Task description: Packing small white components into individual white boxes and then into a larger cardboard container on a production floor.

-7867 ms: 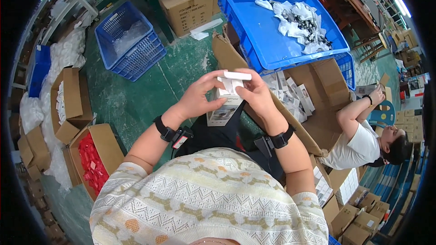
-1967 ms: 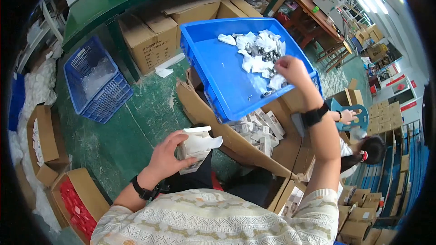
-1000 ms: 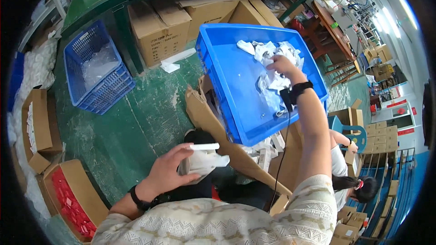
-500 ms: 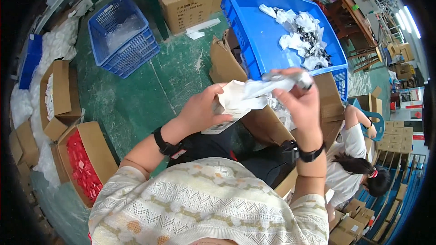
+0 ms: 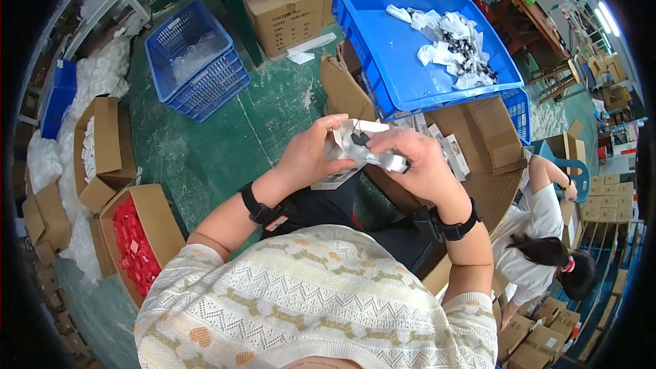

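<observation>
My left hand (image 5: 306, 156) is closed around a small white carton (image 5: 332, 179), held open end up in front of my lap. At its mouth, my right hand (image 5: 422, 167) grips a silver and black item (image 5: 391, 161) partly in a thin white wrapper. A black piece of it shows between my hands, over the carton's opening. The wrapper's far end is inside or against the mouth; my fingers hide how deep. Beyond my hands, a blue tray (image 5: 393, 51) bears a heap of similar white-wrapped items (image 5: 456, 44).
Under the tray, a large cardboard box (image 5: 488, 143) holds small white cartons (image 5: 452, 154). Stacked blue baskets (image 5: 208, 92) stand at the far left. A box of red packets (image 5: 133, 249) sits at my left. A co-worker (image 5: 540, 232) bends at my right.
My right hand has come left and down, bringing the wrapped item to the carton's mouth. My left hand still holds the carton. The view has shifted slightly.
</observation>
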{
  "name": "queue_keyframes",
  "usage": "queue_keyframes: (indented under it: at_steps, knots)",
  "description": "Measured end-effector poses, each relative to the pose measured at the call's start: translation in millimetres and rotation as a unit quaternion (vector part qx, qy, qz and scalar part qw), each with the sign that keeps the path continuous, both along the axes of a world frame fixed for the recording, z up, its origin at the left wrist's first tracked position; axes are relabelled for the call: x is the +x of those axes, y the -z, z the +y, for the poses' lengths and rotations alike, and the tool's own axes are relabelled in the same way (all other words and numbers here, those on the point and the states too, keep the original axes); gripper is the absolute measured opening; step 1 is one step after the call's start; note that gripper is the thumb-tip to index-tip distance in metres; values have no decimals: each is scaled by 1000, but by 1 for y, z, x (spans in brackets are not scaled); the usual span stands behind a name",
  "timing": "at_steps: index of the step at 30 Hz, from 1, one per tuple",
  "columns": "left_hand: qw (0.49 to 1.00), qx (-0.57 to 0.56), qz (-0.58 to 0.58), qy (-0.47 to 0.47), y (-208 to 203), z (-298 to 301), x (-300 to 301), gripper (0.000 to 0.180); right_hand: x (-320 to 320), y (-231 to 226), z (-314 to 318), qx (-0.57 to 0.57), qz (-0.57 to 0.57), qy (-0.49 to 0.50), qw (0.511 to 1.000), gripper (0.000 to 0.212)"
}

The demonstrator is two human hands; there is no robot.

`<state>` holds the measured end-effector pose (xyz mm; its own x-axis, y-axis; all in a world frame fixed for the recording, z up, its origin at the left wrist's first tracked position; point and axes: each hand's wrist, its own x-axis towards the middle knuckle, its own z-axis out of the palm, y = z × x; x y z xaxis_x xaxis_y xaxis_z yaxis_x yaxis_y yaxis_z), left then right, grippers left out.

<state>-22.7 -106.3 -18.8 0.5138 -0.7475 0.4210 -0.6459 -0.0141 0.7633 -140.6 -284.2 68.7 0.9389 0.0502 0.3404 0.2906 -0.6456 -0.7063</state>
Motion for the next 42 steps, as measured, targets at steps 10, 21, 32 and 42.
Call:
queue_keyframes:
  at_steps: [10, 21, 32, 42]
  knots:
    - [999, 50, -1, -2, -4, 0, -7, 65, 4, 5, -1, 95, 129, 77, 984, 21]
    - [998, 41, -48, -2, -4, 0, -8, 68, 23, 27, 1, 105, 251, 20, 962, 23]
    - [1000, 24, -6, 19, 0, -3, -8, 65, 16, 14, 7, 32, 76, -45, 996, 30]
    - [999, 44, 3, 10, -4, -5, -9, 63, 14, 22, 14, -66, -41, 9, 997, 16]
